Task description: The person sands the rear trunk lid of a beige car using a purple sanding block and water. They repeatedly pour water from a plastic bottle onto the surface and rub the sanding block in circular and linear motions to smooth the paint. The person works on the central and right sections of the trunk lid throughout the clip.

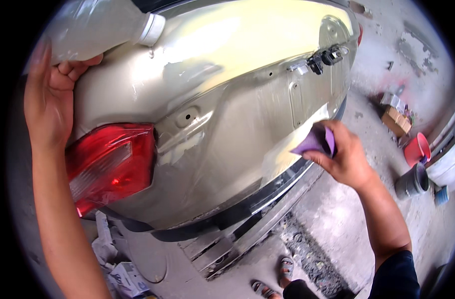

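My left hand (pixel 58 89) is closed around a clear plastic bottle (pixel 95 27), tipped on its side at the upper left. A drop hangs below its white cap (pixel 152 30), over the beige car tailgate (pixel 227 139). Pale yellow filler (pixel 252 37) covers the upper part of this panel. At the lower right of the panel, my right hand (pixel 344 152) pinches a curled piece of purple sandpaper (pixel 314 141) beside a smaller yellowish patch (pixel 282 157). Below my left hand sits a red tail light (pixel 115 167).
Black latch parts with wiring (pixel 323 60) stick out of the tailgate. A dark bumper edge (pixel 227 219) runs beneath it. On the floor at right stand a cardboard box (pixel 397 121), a red bucket (pixel 417 149) and a dark bucket (pixel 412 182). A white box (pixel 128 280) lies lower left.
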A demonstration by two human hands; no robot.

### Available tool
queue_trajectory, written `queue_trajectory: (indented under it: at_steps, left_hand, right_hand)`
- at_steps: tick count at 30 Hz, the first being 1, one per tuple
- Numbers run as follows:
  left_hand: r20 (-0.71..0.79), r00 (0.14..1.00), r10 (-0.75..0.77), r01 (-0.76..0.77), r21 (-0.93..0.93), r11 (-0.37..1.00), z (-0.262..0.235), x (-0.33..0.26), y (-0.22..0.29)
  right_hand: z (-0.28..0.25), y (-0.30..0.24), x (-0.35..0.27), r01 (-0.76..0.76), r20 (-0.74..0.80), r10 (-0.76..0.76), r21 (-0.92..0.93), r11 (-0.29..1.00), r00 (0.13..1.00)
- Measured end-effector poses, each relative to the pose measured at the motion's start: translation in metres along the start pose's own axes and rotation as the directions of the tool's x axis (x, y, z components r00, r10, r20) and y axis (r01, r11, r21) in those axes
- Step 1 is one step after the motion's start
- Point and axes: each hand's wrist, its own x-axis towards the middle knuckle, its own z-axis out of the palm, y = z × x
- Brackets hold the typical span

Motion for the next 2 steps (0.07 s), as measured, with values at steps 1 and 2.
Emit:
queue_trajectory:
  at_steps: [1, 2]
  left_hand:
    - [0.005, 1.000, 0.021, -0.021, 0.014, 1.000, -0.002, -0.002, -0.006]
    - [0.012, 0.999, 0.039, -0.039, 0.035, 0.999, -0.004, -0.005, -0.008]
  right_hand:
    - [-0.003, -0.004, 0.022, 0.138, -0.054, -0.143, -0.085, 0.987, 0.988]
    - [-0.005, -0.011, 0.043, 0.269, -0.100, -0.288, -0.168, 0.948, 0.952]
